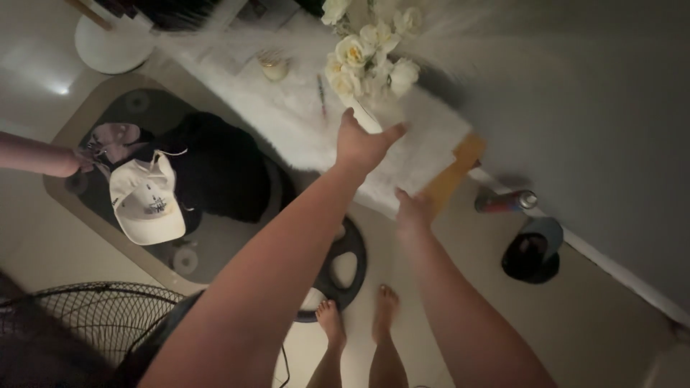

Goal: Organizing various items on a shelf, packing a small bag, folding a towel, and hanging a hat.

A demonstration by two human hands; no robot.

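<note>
two bare hands reach to a fluffy white-covered table in dim light, seen from above.

the left hand curls around the base of a vase of white roses; the vase itself is mostly hidden behind the hand and blurred. the right hand rests on the edge of the white furry cover, its fingers tucked out of sight, so their grip cannot be told. a small candle jar sits further back on the table. beside it, a mirror shows a white cap; another person's arm is cut off at the left edge. a black fan stands near the person's feet.
</note>
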